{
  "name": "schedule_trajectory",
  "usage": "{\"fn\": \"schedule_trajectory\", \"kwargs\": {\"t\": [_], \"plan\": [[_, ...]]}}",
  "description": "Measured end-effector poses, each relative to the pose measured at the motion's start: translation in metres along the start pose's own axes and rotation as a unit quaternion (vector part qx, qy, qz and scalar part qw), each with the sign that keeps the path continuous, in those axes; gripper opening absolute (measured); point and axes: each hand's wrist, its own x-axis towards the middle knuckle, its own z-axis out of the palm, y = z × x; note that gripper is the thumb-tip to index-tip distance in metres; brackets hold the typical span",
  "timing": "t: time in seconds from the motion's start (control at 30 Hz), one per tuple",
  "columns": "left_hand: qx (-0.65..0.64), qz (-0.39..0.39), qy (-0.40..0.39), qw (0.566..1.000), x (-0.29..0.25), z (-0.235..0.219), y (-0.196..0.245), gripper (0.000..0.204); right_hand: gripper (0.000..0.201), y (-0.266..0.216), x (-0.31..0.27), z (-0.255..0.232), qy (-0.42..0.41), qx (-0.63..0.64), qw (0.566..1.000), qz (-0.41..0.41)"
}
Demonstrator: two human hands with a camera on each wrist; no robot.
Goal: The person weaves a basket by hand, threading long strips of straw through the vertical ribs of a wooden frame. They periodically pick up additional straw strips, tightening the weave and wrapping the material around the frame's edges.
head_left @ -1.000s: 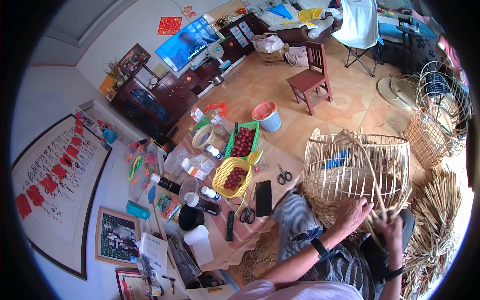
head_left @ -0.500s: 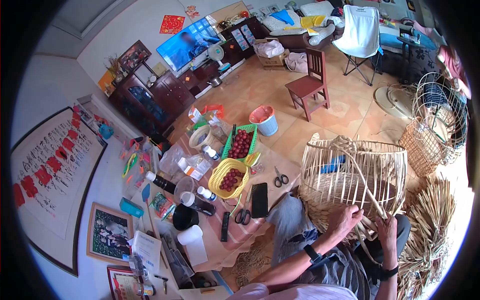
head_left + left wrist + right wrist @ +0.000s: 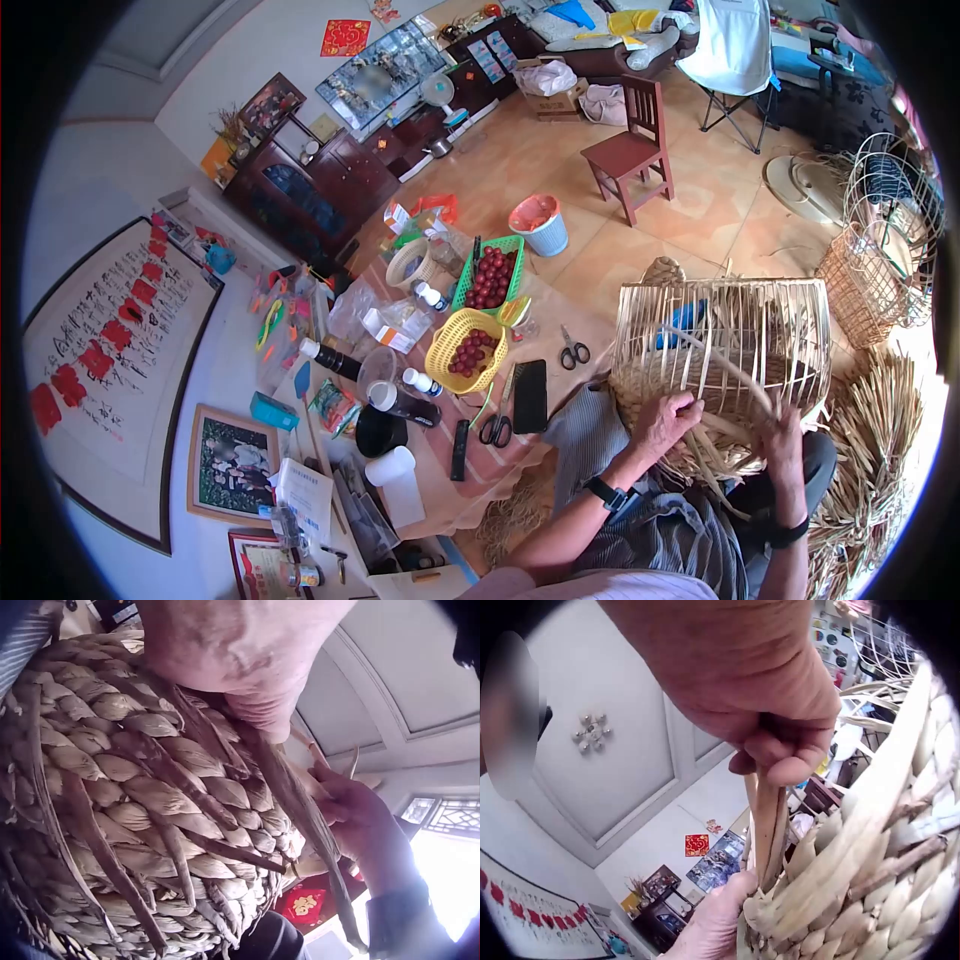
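Note:
A half-woven straw basket [image 3: 730, 385] lies across the person's lap, with its open upright stakes facing away and its dense braided weave toward the body. My left hand [image 3: 665, 425] holds the near left edge of the weave; its thumb presses beside a dry strip in the left wrist view. To the right, my right hand [image 3: 778, 440] grips a long straw strip [image 3: 769, 825], its fingers curled round it close above the weave. The strip's other end slants up and left over the stakes. Several loose strip ends hang from the braided wall [image 3: 142, 802].
Left of the lap stands a cloth-covered table with scissors [image 3: 573, 350], a phone [image 3: 530, 397], a yellow basket [image 3: 440, 345] of round red fruit and bottles. A bundle of dry straw [image 3: 875, 440] lies at the right. Ahead are a bin [image 3: 540, 235] and a wooden chair [image 3: 625, 155].
My left hand has moved left, away from my right hand. My right hand has risen slightly, and the strip that arched high over the basket now slants lower across it. The head view has shifted slightly.

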Motion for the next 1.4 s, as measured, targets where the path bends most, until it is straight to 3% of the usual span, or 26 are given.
{"fn": "schedule_trajectory", "kwargs": {"t": [0.03,0.1,0.17,0.23,0.33,0.43,0.47,0.57,0.6,0.63,0.7,0.8,0.83,0.87,0.9,0.97,1.03,1.1,1.2,1.33,1.4], "plan": [[0.007,0.003,-0.007,1.0,0.0,0.0,-0.004,0.033,0.012,0.016,-0.01,0.004,-0.026,-0.043,0.999,-0.003],[0.019,0.01,-0.021,1.0,-0.002,0.002,-0.011,0.035,0.016,0.018,-0.048,0.021,-0.048,0.029,0.996,0.069],[0.029,0.009,-0.026,0.999,-0.001,0.003,-0.009,0.036,0.023,0.034,-0.056,0.025,-0.055,0.054,0.993,0.086],[0.02,0.034,-0.009,0.999,0.0,0.002,-0.007,0.037,0.025,0.025,-0.05,0.027,-0.051,-0.016,0.997,0.06],[0.015,0.002,-0.088,0.996,0.001,-0.014,0.003,0.028,0.028,0.007,-0.04,0.03,-0.055,-0.158,0.986,0.006],[0.102,0.102,-0.026,0.989,-0.01,-0.024,0.022,0.019,0.032,-0.02,-0.045,0.031,-0.087,-0.137,0.983,0.09],[0.144,0.051,-0.056,0.987,-0.017,-0.027,0.028,0.021,0.038,0.006,-0.046,0.022,-0.106,-0.096,0.989,0.04],[0.2,0.15,0.055,0.967,-0.021,-0.041,0.048,0.027,0.043,0.047,-0.056,-0.001,-0.081,0.158,0.983,0.036],[0.186,0.144,0.031,0.972,-0.023,-0.038,0.05,0.032,0.042,0.031,-0.063,-0.006,-0.063,0.222,0.973,0.012],[0.16,0.16,0.007,0.974,-0.022,-0.037,0.049,0.032,0.039,0.029,-0.065,-0.008,0.012,0.299,0.954,0.019],[0.161,0.187,-0.04,0.968,-0.017,-0.032,0.043,0.028,0.037,0.029,-0.064,-0.022,-0.031,0.308,0.951,0.009],[0.162,0.169,-0.107,0.966,-0.005,-0.032,0.033,0.023,0.04,0.018,-0.076,-0.016,-0.152,0.132,0.973,0.111],[0.127,0.192,-0.087,0.969,-0.001,-0.036,0.031,0.022,0.041,0.014,-0.077,-0.014,-0.206,0.113,0.969,0.082],[0.099,0.171,-0.056,0.979,-0.001,-0.036,0.028,0.026,0.042,0.01,-0.074,-0.018,-0.206,0.155,0.966,0.009],[0.12,0.182,-0.041,0.975,0.004,-0.043,0.029,0.027,0.043,0.009,-0.074,-0.029,-0.195,0.192,0.96,-0.056],[0.107,0.186,-0.061,0.975,0.015,-0.048,0.015,0.026,0.042,0.021,-0.076,-0.061,-0.096,0.314,0.943,-0.047],[0.098,0.177,-0.126,0.971,0.022,-0.06,0.025,0.019,0.043,0.026,-0.074,-0.091,-0.006,0.429,0.9,-0.075],[0.026,0.057,-0.177,0.982,0.024,-0.063,0.031,0.022,0.042,0.003,-0.082,-0.08,0.068,0.377,0.923,-0.035],[0.026,0.036,-0.192,0.98,0.025,-0.067,0.036,0.023,0.037,0.012,-0.105,-0.07,0.021,0.153,0.988,0.003],[0.034,0.021,-0.193,0.98,0.018,-0.064,0.033,0.023,0.023,0.007,-0.114,-0.021,-0.016,-0.058,0.998,-0.003],[0.027,0.015,-0.193,0.981,0.019,-0.058,0.035,0.023,0.036,-0.014,-0.103,0.012,0.002,-0.275,0.946,-0.171]]}}
